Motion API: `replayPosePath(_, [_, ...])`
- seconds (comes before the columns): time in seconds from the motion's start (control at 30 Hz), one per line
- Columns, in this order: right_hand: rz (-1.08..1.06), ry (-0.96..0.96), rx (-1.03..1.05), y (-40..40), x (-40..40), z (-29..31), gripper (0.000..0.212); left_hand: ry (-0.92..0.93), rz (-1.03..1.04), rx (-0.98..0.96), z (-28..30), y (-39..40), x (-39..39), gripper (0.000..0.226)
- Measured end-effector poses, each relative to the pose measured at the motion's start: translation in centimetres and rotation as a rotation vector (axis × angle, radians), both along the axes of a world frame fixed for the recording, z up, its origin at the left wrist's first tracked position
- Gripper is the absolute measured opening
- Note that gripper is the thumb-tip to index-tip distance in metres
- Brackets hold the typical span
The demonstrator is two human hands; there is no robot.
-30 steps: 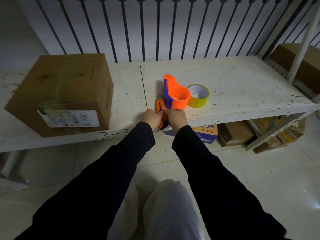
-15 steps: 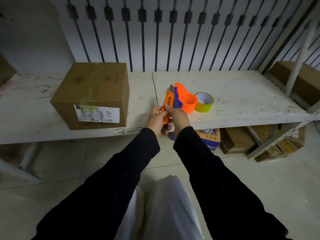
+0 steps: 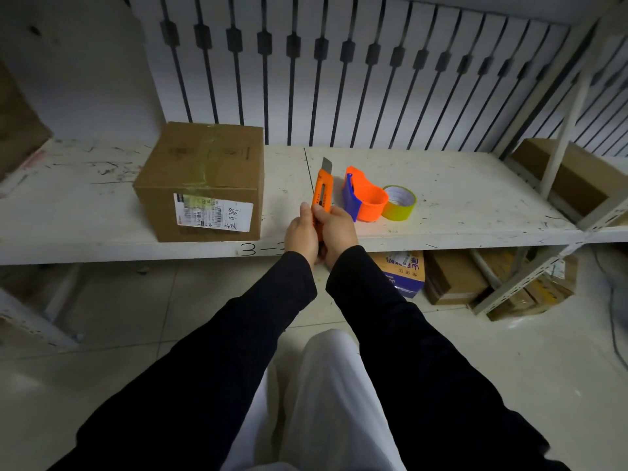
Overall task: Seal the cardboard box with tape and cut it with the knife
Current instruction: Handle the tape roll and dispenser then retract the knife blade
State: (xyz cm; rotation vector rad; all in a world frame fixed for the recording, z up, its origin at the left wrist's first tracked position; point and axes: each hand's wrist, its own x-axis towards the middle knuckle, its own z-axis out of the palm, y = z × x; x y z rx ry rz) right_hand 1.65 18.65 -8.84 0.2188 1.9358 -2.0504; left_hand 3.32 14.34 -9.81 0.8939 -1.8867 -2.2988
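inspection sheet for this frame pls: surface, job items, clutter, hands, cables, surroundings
Surface: white shelf, scuffed and marked, "3-3" written on its front edge.
Job's things: cardboard box on the shelf at left, flaps closed, tape along the top seam, label on the front. Orange knife held upright, blade out. Orange tape dispenser and yellow tape roll touching, right of the knife.
Clutter: nothing seen on the shelf.
Hands: left hand and right hand both grip the knife handle.
Cables: one along the floor at far right.
Surroundings: barred wall panel behind, boxes under shelf, another box on the right-hand rack, tiled floor.
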Motion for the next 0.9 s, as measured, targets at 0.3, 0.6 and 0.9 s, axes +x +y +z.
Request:
replayPosePath(0.3, [0.024, -0.085, -0.241, -0.7, 1.7, 0.8, 0.031, 0.010, -0.058, -0.013, 2.5, -1.9, 1.2, 0.043])
replayPosePath(0.6, [0.013, -0.059, -0.278, -0.6, 1.8, 1.0, 0.038, 0.042, -0.048, 0.016, 2.7, -1.9, 2.1, 0.034])
replayPosePath(0.9, [-0.056, -0.060, -0.162, -0.6, 1.3, 1.5, 0.037, 0.062, -0.086, 0.082, 3.5, -1.1, 2.3, 0.026])
